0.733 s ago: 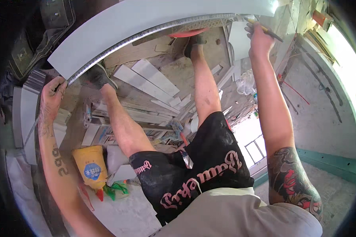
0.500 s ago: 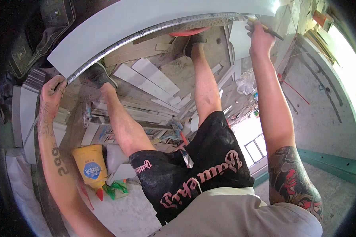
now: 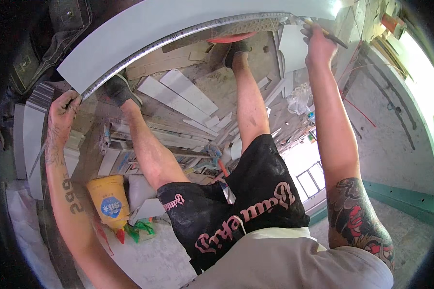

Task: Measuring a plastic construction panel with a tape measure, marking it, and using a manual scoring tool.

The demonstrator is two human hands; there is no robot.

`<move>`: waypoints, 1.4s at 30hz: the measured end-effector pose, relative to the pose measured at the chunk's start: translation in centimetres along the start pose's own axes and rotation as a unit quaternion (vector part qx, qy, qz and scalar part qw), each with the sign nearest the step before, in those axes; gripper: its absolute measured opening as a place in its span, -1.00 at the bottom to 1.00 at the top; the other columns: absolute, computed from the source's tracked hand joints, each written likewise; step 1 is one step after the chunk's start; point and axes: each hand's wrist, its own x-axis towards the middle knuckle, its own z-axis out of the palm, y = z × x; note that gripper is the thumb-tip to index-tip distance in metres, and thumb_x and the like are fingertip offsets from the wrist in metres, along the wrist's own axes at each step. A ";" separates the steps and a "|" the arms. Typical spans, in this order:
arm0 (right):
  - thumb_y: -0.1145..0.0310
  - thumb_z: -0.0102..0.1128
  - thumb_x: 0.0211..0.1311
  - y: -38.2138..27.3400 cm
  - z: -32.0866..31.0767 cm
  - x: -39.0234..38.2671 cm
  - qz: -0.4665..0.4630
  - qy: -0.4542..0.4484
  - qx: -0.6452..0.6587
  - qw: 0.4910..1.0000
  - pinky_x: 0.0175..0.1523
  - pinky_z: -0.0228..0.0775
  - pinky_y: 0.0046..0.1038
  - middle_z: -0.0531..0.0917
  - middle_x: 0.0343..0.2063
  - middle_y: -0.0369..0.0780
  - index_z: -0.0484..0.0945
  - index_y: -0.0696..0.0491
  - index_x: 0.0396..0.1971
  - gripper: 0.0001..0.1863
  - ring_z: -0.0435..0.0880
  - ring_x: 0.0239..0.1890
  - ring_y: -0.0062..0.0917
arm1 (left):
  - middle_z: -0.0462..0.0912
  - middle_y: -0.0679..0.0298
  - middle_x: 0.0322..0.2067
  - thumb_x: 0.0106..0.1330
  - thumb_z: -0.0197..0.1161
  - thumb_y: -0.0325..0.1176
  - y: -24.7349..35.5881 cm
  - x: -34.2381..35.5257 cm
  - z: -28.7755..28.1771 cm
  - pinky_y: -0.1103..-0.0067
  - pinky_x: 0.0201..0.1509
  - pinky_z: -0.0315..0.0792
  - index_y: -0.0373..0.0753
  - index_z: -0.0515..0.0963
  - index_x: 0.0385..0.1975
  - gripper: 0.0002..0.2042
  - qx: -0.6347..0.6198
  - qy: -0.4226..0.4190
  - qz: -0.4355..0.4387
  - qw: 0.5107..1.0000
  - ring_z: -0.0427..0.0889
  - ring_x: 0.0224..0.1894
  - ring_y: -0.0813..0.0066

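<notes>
A long white board [image 3: 188, 17] spans the top of the view, with a silver tape measure [image 3: 156, 44] stretched along its lower edge. My left hand [image 3: 62, 115] is closed on the tape at the board's lower left corner. My right hand [image 3: 320, 48] holds a thin yellow-and-dark pencil-like tool [image 3: 335, 39] at the board's right end, near where the tape ends; its exact tip is hard to make out. A perforated strip [image 3: 246, 26] and a red curved object [image 3: 230, 38] show beneath the board, above my feet.
Loose white strips [image 3: 176, 101] and offcuts lie on the floor between and around my legs. A yellow bucket [image 3: 103, 190], a pale bag [image 3: 140, 192] and green plastic [image 3: 142, 230] lie at lower left. A panel with dark streaks [image 3: 386, 111] and a teal rail [image 3: 395, 197] are at right.
The board and tape have moved very slightly upward, along with both of my hands; the right hand's tool has shifted a little to the right. Both grips are unchanged.
</notes>
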 end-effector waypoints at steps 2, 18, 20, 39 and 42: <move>0.39 0.08 0.16 -0.1 -0.7 0.4 -0.005 0.002 -0.008 1.000 -0.36 0.45 -0.54 0.64 -0.39 -0.10 0.45 0.29 -0.24 -0.73 0.65 -0.42 -0.47 | 0.29 0.50 -0.62 0.29 0.09 -0.39 0.0 0.4 0.8 0.73 -0.51 0.13 -0.30 0.48 -0.38 -0.89 -0.008 -0.019 -0.018 1.000 0.22 -0.56 0.76; 0.35 0.09 0.18 3.1 -3.7 5.1 0.005 0.002 -0.065 0.998 -0.24 0.47 -0.52 0.65 -0.31 -0.18 0.53 0.19 -0.23 -0.75 0.65 -0.32 -0.49 | 0.64 0.20 -0.31 0.19 0.18 -0.29 2.9 0.1 1.3 0.55 -0.13 0.40 -0.30 0.55 -0.19 -0.73 0.034 0.051 0.032 0.998 0.54 -0.29 0.48; 0.33 0.04 0.21 3.9 -3.4 5.3 0.026 -0.015 -0.049 0.998 -0.19 0.45 -0.55 0.64 -0.25 -0.18 0.50 0.21 -0.17 -0.71 0.64 -0.22 -0.47 | 0.60 0.25 -0.36 0.19 0.21 -0.30 1.7 -0.2 0.6 0.59 -0.21 0.40 -0.34 0.54 -0.20 -0.73 0.064 0.031 -0.005 0.997 0.51 -0.32 0.56; 0.25 -0.05 0.30 4.7 -3.9 6.1 0.048 -0.052 -0.043 0.997 0.09 0.34 -0.52 0.54 -0.09 -0.09 0.40 0.27 -0.03 -0.60 0.55 -0.06 -0.43 | 0.47 0.43 -0.55 0.21 0.21 -0.27 2.5 -0.7 0.6 0.67 -0.43 0.32 -0.27 0.56 -0.29 -0.79 0.045 0.013 -0.003 0.999 0.35 -0.54 0.69; 0.26 -0.04 0.30 5.1 -5.5 7.5 0.031 -0.063 -0.054 0.996 -0.01 0.36 -0.52 0.59 -0.13 -0.15 0.42 0.23 -0.04 -0.62 0.59 -0.11 -0.44 | 0.46 0.43 -0.56 0.22 0.20 -0.28 2.3 -0.4 1.2 0.67 -0.43 0.32 -0.27 0.55 -0.30 -0.81 0.023 0.011 0.005 1.000 0.35 -0.53 0.69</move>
